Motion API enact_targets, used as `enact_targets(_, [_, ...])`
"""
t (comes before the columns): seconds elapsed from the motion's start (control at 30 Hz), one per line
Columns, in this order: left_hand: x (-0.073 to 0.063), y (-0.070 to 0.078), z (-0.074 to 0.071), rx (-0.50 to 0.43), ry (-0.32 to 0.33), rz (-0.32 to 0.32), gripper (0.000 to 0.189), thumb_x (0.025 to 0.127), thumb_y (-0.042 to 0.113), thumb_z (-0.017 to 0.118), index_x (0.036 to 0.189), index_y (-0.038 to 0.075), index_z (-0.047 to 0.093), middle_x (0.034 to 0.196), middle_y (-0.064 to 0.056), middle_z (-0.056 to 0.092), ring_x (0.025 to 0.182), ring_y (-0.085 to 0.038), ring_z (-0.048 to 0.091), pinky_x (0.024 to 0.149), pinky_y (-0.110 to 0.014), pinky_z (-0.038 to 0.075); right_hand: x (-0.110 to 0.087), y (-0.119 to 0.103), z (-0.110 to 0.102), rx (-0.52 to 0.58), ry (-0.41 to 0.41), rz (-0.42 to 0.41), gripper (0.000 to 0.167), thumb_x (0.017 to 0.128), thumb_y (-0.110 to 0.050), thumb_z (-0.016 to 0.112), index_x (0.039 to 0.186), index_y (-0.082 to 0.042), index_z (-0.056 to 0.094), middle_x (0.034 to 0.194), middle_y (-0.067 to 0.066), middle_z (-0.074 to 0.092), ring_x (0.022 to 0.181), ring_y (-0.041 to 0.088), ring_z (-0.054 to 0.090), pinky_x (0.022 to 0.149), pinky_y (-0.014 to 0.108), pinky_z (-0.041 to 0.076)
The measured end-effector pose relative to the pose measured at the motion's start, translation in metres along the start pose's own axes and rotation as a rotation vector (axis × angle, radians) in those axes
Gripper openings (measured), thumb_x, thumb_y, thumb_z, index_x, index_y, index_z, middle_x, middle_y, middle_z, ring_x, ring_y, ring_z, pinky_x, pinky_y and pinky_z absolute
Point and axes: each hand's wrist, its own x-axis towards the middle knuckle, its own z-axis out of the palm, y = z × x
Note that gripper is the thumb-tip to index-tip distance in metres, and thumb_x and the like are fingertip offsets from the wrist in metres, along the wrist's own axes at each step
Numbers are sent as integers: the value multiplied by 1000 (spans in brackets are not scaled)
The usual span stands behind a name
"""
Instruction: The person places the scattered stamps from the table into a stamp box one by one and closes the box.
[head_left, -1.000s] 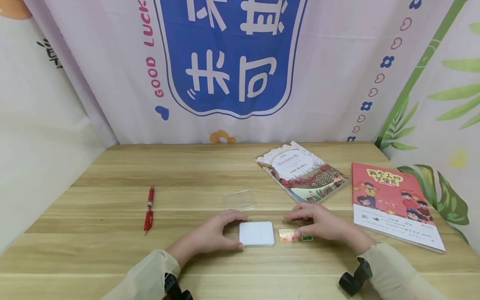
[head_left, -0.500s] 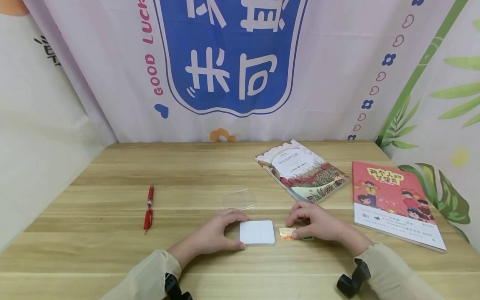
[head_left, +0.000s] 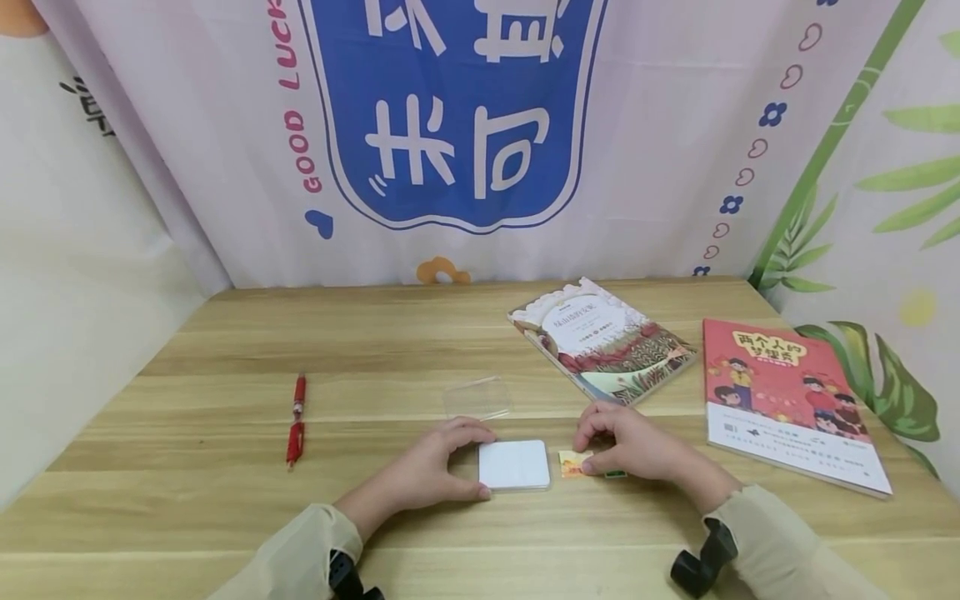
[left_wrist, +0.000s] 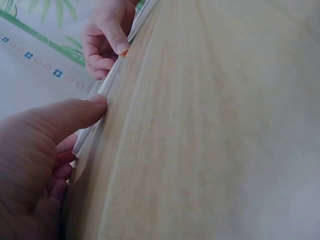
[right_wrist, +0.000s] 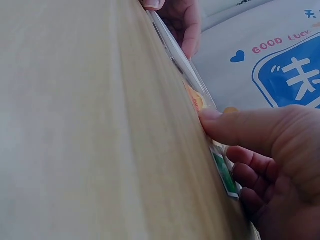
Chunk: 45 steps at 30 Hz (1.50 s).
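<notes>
Apparently to prevent sliding, clamping the white case (head_left: 513, 464) in left hand (head_left: 423, 471) while touching the orange card (head_left: 570, 464) just right of it with right hand (head_left: 639, 447) (pinching or not, cannot tell).

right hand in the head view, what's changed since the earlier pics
The right hand slid its thumb slightly left, toward the white case, covering more of the orange card. Nothing was visibly taken hold of or let go. The left hand at the case, red pen, clear sheet and both books stayed put.
</notes>
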Motion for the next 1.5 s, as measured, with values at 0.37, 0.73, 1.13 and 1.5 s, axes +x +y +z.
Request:
enact_targets(0.37, [-3, 0, 0, 6, 35, 16, 53, 68, 25, 81, 116, 16, 61, 127, -4, 52, 121, -26, 45, 101, -50, 34, 3, -9, 2, -17, 4, 41, 19, 73, -12, 75, 82, -11, 59, 85, -1, 54, 81, 12, 47, 71, 23, 43])
enact_targets(0.73, [-3, -3, 3, 27, 50, 35, 53, 69, 26, 80, 117, 17, 60, 127, -2, 52, 120, -24, 45, 100, -49, 35, 1, -10, 4, 8, 45, 81, 13, 78, -13, 72, 82, -10, 60, 76, -1, 56, 70, 11, 49, 60, 22, 43])
enact_targets(1.13, [-4, -1, 5, 41, 49, 36, 52, 70, 28, 79, 117, 18, 60, 127, -1, 52, 120, -23, 44, 100, -49, 35, 0, -12, -2, 161, 73, 144, 9, 83, -13, 66, 88, -6, 64, 85, 4, 60, 81, 19, 53, 71, 25, 47])
enact_targets(1.5, [-4, 0, 6, 59, 59, 33, 52, 70, 28, 79, 118, 19, 60, 127, 0, 52, 121, -22, 44, 100, -47, 35, 5, -23, 3, 351, 58, 161, 20, 81, -9, 66, 93, 5, 61, 85, 7, 58, 76, 16, 53, 66, 25, 49])
